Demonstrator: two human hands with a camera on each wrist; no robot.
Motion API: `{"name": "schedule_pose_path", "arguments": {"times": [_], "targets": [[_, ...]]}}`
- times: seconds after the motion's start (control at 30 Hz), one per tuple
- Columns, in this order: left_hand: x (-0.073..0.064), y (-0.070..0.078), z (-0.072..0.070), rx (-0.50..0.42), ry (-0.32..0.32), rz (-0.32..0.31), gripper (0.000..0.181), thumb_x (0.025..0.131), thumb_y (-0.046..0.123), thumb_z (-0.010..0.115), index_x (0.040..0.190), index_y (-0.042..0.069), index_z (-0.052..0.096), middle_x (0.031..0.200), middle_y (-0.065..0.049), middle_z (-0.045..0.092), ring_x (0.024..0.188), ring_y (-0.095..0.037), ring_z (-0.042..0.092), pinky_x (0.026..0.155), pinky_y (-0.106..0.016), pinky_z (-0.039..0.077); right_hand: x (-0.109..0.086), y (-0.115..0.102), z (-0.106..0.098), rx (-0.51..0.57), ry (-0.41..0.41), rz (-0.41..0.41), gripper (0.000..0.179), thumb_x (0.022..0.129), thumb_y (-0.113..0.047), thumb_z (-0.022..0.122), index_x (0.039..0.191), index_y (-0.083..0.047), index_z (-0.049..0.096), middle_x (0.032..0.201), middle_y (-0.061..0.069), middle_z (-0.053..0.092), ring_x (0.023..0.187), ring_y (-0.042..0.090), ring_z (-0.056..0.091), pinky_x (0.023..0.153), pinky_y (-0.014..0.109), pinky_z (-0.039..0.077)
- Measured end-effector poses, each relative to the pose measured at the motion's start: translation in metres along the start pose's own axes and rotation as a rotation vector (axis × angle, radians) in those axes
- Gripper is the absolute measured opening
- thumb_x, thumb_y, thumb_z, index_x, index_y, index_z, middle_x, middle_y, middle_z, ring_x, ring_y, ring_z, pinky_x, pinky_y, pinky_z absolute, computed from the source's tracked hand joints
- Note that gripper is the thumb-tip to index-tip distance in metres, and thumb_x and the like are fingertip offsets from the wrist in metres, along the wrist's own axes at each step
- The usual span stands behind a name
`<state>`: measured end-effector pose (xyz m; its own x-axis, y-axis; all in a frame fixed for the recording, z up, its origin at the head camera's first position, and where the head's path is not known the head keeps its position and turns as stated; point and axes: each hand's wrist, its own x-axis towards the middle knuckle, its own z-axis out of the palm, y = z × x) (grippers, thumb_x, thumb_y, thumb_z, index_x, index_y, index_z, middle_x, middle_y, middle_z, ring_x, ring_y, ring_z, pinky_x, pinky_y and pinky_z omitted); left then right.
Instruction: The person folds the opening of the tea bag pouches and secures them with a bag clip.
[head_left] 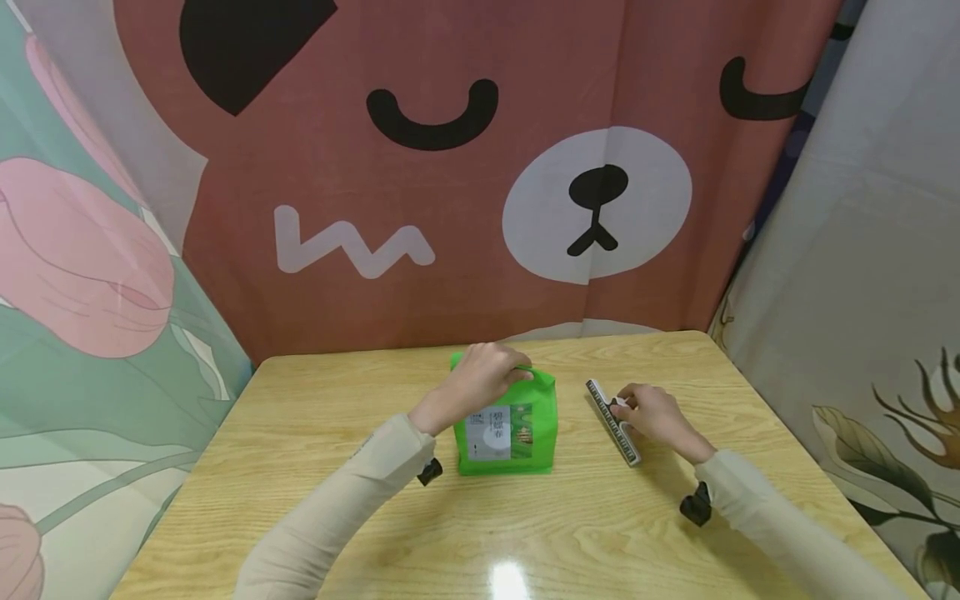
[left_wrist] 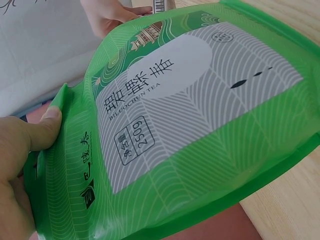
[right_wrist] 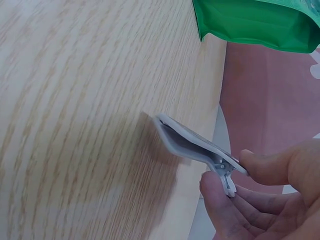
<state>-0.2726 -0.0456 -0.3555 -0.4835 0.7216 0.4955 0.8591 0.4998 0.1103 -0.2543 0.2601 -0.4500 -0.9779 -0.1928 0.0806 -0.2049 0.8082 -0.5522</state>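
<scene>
A green bag of Biluochun tea stands upright on the table, its printed label toward me in the head view. My left hand grips its top edge; in the left wrist view the thumb presses against the green film near the bag's top. To the right, my right hand holds a long bag clip patterned like piano keys. The right wrist view shows the clip end-on, its two handles between thumb and fingers, its long edges meeting at the tip. A gap separates clip and bag.
The wooden table extends around both hands, with its far edge just behind the bag. A curtain with a bear face hangs behind it, and patterned cloths hang at the left and right.
</scene>
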Motion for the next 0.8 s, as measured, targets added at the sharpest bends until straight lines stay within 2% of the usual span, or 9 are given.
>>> {"name": "schedule_pose_path", "arguments": {"times": [0.3,0.8], "targets": [[-0.0008,-0.0004,0.0006,-0.006,0.014,0.010,0.007,0.090,0.016,0.075,0.093,0.010,0.078,0.083,0.002,0.073,0.066,-0.004,0.063,0.060,-0.017,0.047,0.0017,-0.0026,-0.0001,-0.007,0.036,0.012,0.033,0.096,-0.016,0.067,0.115,0.011,0.062,0.090,0.017,0.070,0.060,0.018,0.066,0.060,0.038,0.050],[-0.0004,-0.0005,0.0008,-0.005,0.012,0.007,0.008,0.090,0.016,0.075,0.093,0.010,0.078,0.084,0.002,0.073,0.067,-0.004,0.063,0.061,-0.016,0.047,0.0032,-0.0054,-0.0002,0.007,0.094,-0.027,0.032,0.095,-0.014,0.068,0.117,0.009,0.062,0.095,0.019,0.070,0.064,0.018,0.067,0.060,0.039,0.051]]}}
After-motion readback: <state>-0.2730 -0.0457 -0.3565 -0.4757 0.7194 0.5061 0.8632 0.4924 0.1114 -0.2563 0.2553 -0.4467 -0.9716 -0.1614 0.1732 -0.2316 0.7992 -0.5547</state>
